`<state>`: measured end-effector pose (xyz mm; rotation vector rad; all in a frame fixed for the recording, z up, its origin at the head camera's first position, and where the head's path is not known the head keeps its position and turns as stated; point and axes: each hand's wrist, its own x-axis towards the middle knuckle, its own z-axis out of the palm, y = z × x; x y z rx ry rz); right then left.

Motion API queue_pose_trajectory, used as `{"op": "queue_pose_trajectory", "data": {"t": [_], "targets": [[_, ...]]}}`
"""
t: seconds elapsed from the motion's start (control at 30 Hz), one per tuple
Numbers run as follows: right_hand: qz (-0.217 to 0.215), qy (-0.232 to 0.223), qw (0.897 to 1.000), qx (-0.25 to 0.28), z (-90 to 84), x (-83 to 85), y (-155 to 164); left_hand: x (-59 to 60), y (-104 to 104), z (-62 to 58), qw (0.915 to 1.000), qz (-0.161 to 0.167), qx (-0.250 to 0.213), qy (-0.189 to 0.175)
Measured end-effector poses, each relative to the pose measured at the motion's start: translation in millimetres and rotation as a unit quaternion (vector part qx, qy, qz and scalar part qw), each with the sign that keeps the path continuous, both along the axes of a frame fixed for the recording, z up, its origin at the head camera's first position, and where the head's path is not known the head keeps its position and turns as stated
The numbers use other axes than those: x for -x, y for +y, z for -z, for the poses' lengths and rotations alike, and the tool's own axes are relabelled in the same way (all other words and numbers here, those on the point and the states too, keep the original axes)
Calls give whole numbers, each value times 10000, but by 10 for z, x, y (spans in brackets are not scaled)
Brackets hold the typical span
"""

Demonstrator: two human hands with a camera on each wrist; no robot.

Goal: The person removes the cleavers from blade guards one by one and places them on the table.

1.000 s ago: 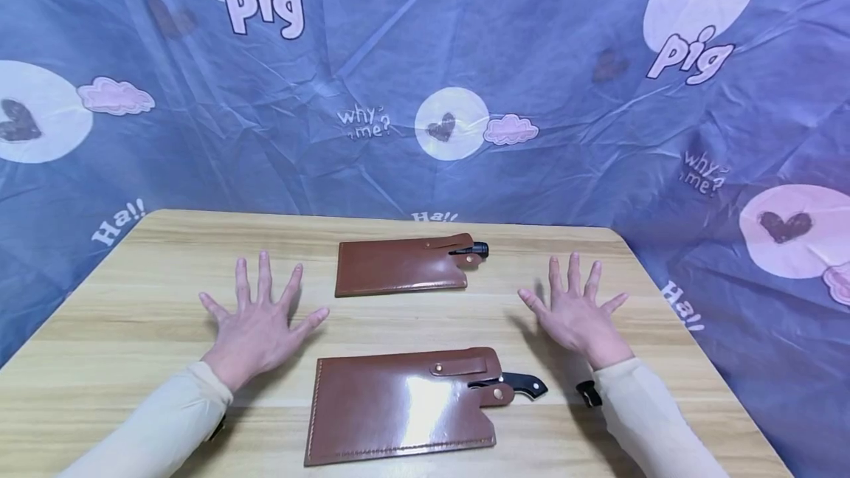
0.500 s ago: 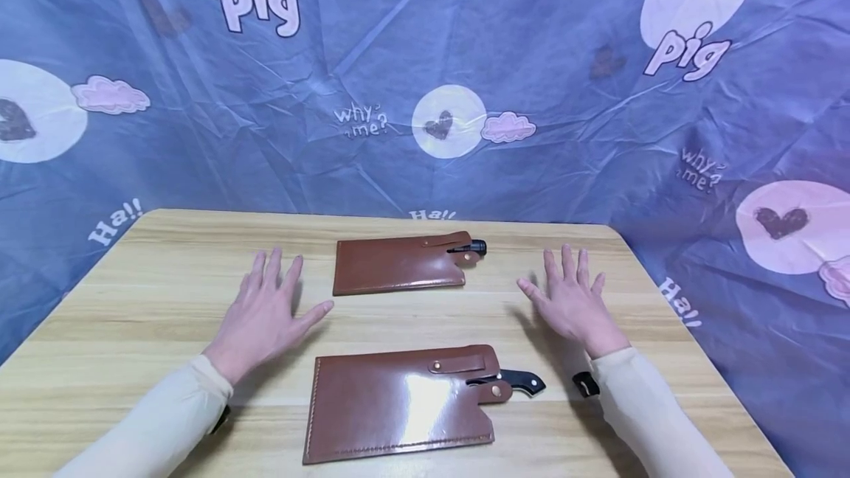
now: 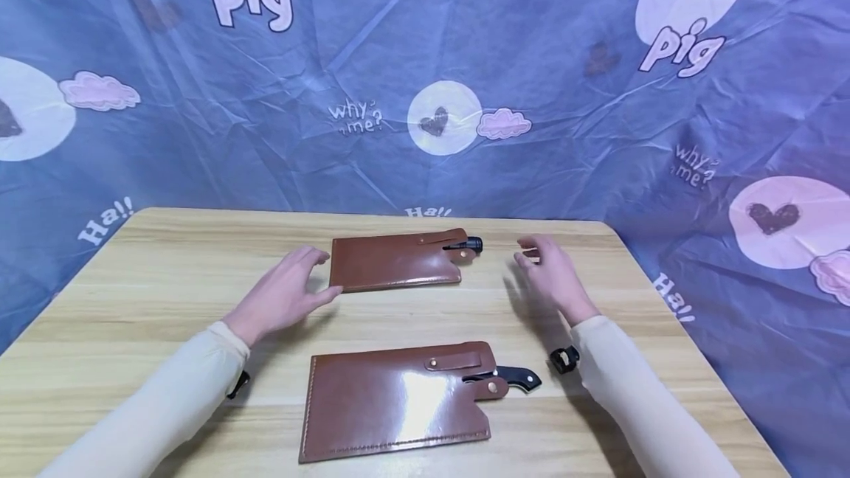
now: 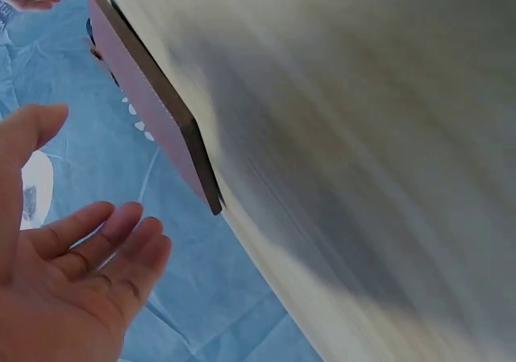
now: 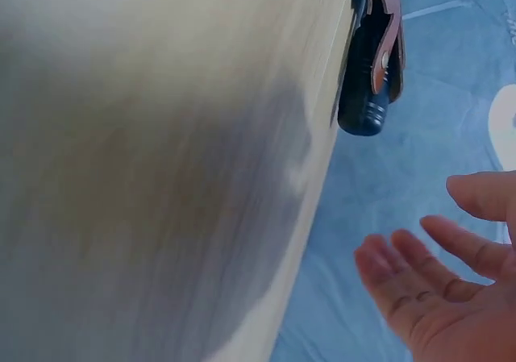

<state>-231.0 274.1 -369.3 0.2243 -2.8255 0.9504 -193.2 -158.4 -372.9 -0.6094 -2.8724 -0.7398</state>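
Two brown leather sheaths lie on the wooden table (image 3: 159, 271). The far sheath (image 3: 392, 260) holds a knife whose black handle end (image 3: 471, 245) sticks out at its right. My left hand (image 3: 285, 293) hovers open just left of that sheath's left edge (image 4: 161, 112), fingers relaxed and empty. My right hand (image 3: 547, 271) is open to the right of the black handle (image 5: 367, 96), a short gap away, holding nothing. The near, larger sheath (image 3: 398, 397) lies close to the table's front with a black handle (image 3: 521, 376) poking out at its right.
A blue printed cloth (image 3: 425, 57) hangs behind and around the table. The table's right edge (image 3: 671, 316) runs close to my right arm. Bare wood lies to the left of my left arm and between the two sheaths.
Both hands have lifted off the table and moved forward and inward, from flat with spread fingers to hovering at either end of the far sheath. The sheaths have not moved.
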Motion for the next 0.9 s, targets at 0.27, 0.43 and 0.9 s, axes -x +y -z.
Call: {"op": "queue_pose_trajectory", "data": {"t": [0.27, 0.43, 0.9], "targets": [[63, -469, 9951, 872, 11, 244, -121, 232, 181, -63, 9993, 25, -226, -290], [132, -898, 9850, 1468, 90, 337, -221, 353, 295, -37, 9981, 243, -233, -515], [199, -951, 9862, 1344, 75, 489, -446, 699, 539, -29, 9955, 238, 41, -919]]}}
